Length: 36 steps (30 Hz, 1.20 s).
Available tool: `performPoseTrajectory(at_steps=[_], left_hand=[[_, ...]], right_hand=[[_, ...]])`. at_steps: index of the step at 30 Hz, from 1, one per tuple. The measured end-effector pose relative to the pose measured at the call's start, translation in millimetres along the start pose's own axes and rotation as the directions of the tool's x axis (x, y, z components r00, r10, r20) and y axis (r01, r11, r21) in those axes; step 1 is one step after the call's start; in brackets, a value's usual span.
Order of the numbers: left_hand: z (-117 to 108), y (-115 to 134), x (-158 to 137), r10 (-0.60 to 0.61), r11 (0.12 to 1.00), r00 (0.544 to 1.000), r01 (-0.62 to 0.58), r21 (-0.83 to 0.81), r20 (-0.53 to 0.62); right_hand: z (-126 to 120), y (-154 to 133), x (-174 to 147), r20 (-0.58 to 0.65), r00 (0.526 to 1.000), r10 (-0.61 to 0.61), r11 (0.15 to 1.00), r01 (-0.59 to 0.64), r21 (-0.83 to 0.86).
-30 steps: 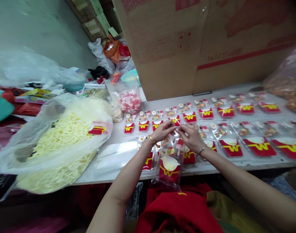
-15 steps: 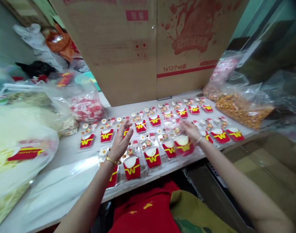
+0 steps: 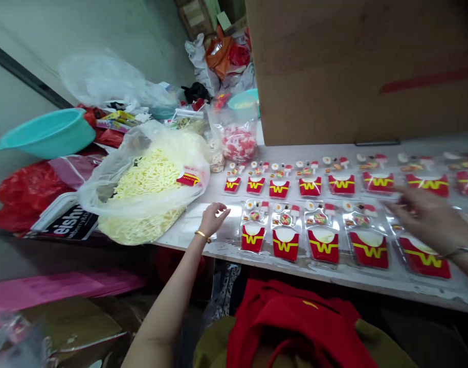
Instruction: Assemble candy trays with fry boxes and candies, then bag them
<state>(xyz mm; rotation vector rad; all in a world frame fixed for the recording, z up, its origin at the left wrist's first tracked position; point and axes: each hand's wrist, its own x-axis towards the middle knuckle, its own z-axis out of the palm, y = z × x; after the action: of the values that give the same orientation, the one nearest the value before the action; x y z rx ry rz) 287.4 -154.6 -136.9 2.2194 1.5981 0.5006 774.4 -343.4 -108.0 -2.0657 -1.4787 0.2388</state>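
My left hand [image 3: 214, 219], with a gold bangle at the wrist, hovers over the white table [image 3: 203, 200] just left of the front row. Its fingers are loosely bent and apart, holding nothing visible. Clear plastic packs stand in two rows, each with a red fries-box piece marked with a yellow W and small toy food pieces above it. The leftmost front pack [image 3: 252, 237] is nearest my left hand. My right hand [image 3: 429, 212], slightly blurred, reaches over a front pack [image 3: 429, 263] at the right. Its fingers stretch leftward, apart, with nothing visible in them.
An open plastic bag of pale yellow fries-like sticks [image 3: 149, 174] lies at the left, a red box piece [image 3: 187, 177] on it. Behind stand a bag of pink-and-white pieces [image 3: 239, 143] and a large cardboard box [image 3: 352, 76]. A turquoise basin [image 3: 49, 135] is far left.
The view has swung left, bringing the bag of yellow sticks and the basin into sight. My left hand has moved from above the packs to the bare table left of them.
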Motion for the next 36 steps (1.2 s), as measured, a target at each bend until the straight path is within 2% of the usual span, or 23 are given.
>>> performPoseTrajectory(at_steps=[1, 3, 5, 7, 9, 12, 15, 17, 21, 26, 28, 29, 30, 33, 34, 36], left_hand=[[9.3, -2.0, -0.4, -0.021, 0.998, 1.000, 0.020, 0.053, 0.019], [26.9, -3.5, -1.3, -0.072, 0.987, 0.997, 0.067, 0.145, 0.030], [39.7, -4.7, -3.2, -0.099, 0.976, 0.995, 0.095, 0.198, 0.013], [45.6, -7.9, -6.0, -0.101, 0.973, 0.995, 0.102, 0.209, -0.017], [45.6, -13.0, -9.1, -0.100, 0.978, 0.995, 0.103, 0.179, -0.030], [39.5, -22.3, -14.2, -0.093, 0.992, 0.995, 0.095, 0.081, -0.029], [32.4, -31.4, -22.1, -0.089, 0.996, 0.995, 0.089, -0.019, -0.037], [28.0, -37.0, -29.9, -0.083, 0.994, 0.995, 0.080, -0.072, -0.046], [20.2, -46.3, -49.0, -0.089, 0.989, 0.993, 0.079, -0.125, -0.075], [15.2, -53.4, -68.0, -0.083, 0.989, 0.993, 0.072, -0.129, -0.084], [14.3, -55.1, -72.7, -0.099, 0.987, 0.991, 0.086, -0.138, -0.092], [13.9, -55.9, -74.5, -0.110, 0.985, 0.989, 0.096, -0.142, -0.095], [13.6, -56.7, -75.9, -0.120, 0.983, 0.988, 0.105, -0.149, -0.097], [13.1, -59.4, -78.6, -0.137, 0.975, 0.985, 0.117, -0.187, -0.102], [13.1, -60.6, -79.1, -0.140, 0.971, 0.985, 0.115, -0.209, -0.105], [12.9, -63.4, -79.4, -0.147, 0.957, 0.982, 0.112, -0.266, -0.117]], right_hand=[[19.2, -27.8, 4.1, 0.131, 0.988, -0.080, 0.996, 0.075, 0.046], [58.0, -87.0, 7.7, 0.326, 0.902, -0.282, 0.954, 0.230, 0.190], [93.4, -139.7, 6.0, 0.480, 0.744, -0.465, 0.883, 0.352, 0.310], [122.4, -177.8, 2.7, 0.564, 0.594, -0.574, 0.818, 0.439, 0.371], [144.3, -200.7, 2.1, 0.573, 0.499, -0.650, 0.750, 0.543, 0.378], [166.0, -216.8, 8.1, 0.600, 0.353, -0.718, 0.629, 0.700, 0.340], [181.0, -225.1, 16.2, 0.726, 0.165, -0.668, 0.528, 0.792, 0.306], [189.8, -230.3, 20.2, 0.787, 0.068, -0.613, 0.485, 0.819, 0.307], [204.3, -240.6, 27.2, 0.783, -0.047, -0.621, 0.388, 0.849, 0.358], [209.9, -249.3, 37.4, 0.690, -0.186, -0.699, 0.184, 0.886, 0.426], [209.2, -250.8, 40.0, 0.616, -0.222, -0.756, 0.124, 0.875, 0.467], [208.8, -251.3, 40.6, 0.574, -0.206, -0.792, 0.122, 0.869, 0.480], [208.4, -251.8, 40.7, 0.539, -0.163, -0.826, 0.144, 0.865, 0.481], [207.2, -254.6, 38.9, 0.483, 0.015, -0.876, 0.257, 0.861, 0.439], [206.2, -256.3, 37.8, 0.477, 0.048, -0.878, 0.279, 0.860, 0.427], [203.2, -260.7, 35.7, 0.481, 0.068, -0.874, 0.296, 0.859, 0.417]])
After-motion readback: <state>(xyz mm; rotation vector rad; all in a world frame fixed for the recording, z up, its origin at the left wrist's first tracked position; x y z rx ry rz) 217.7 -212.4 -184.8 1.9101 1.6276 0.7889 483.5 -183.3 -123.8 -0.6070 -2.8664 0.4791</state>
